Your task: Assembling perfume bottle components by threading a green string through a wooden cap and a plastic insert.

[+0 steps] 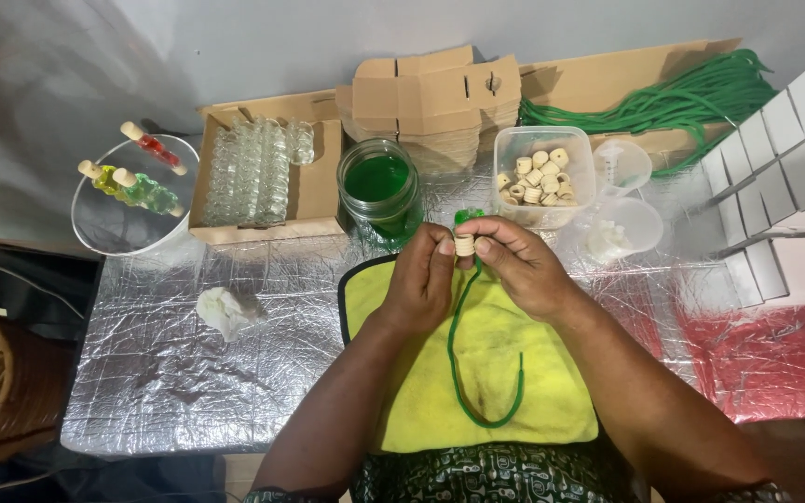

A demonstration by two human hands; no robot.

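My left hand (424, 278) and my right hand (519, 265) meet above a yellow cloth (402, 373). Between their fingertips they pinch a small cork stopper (464, 245). A green cord (463, 363) hangs from the stopper and loops down over the cloth. A green tip (467, 216) shows just above the fingers; whether it is the cord's end or a small bottle I cannot tell.
Behind the hands stand a glass jar of green liquid (379, 186), a clear tub of corks (542, 177), two plastic cups (621, 196), a cardboard tray of small glass bottles (258, 172), folded cardboard boxes (435, 98) and a bundle of green cords (691, 98). A bowl (123, 228) with filled bottles sits at the left, a crumpled tissue (225, 309) on the foil.
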